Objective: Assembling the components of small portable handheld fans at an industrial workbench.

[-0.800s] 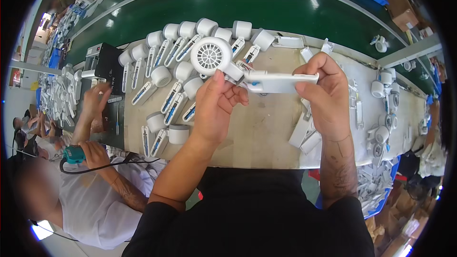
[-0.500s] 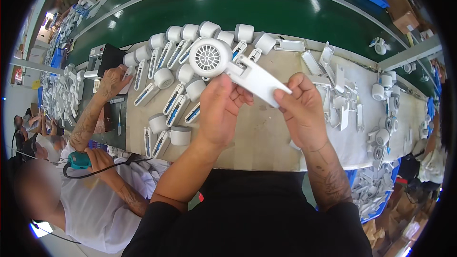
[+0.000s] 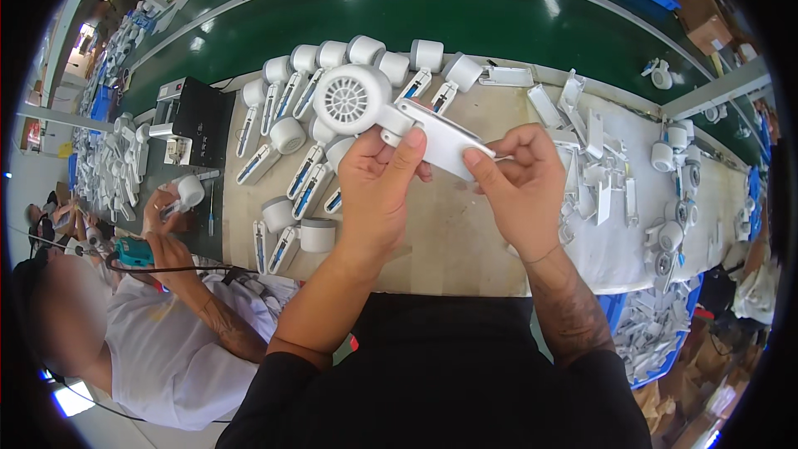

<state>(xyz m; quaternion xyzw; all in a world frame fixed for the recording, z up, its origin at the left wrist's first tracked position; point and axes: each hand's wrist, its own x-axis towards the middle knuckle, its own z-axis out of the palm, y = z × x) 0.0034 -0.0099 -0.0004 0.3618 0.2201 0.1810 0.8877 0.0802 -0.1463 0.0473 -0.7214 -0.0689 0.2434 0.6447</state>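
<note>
From my remote feed I had the white fan [image 3: 353,100] in both hands, up above the worktable [image 3: 453,241], approx. mid-view. L hand [image 3: 382,179] was partly closed round the neck and near part of the handle [image 3: 449,143], thumb on top; R hand [image 3: 524,179] was nearly closed in a pinch at the handle's far end, thumb on the near face, other fingers partly hidden. My read: step in hand was seating a cover on the handle, tho I couldn't tell if it was fully home. Next move prob. called for lining up the long edges, then even pressure along them, w/ L steadying the neck. Orientation: grille faced the cam, head pointed upper L, long axis ran diag. down to lower R.
</note>
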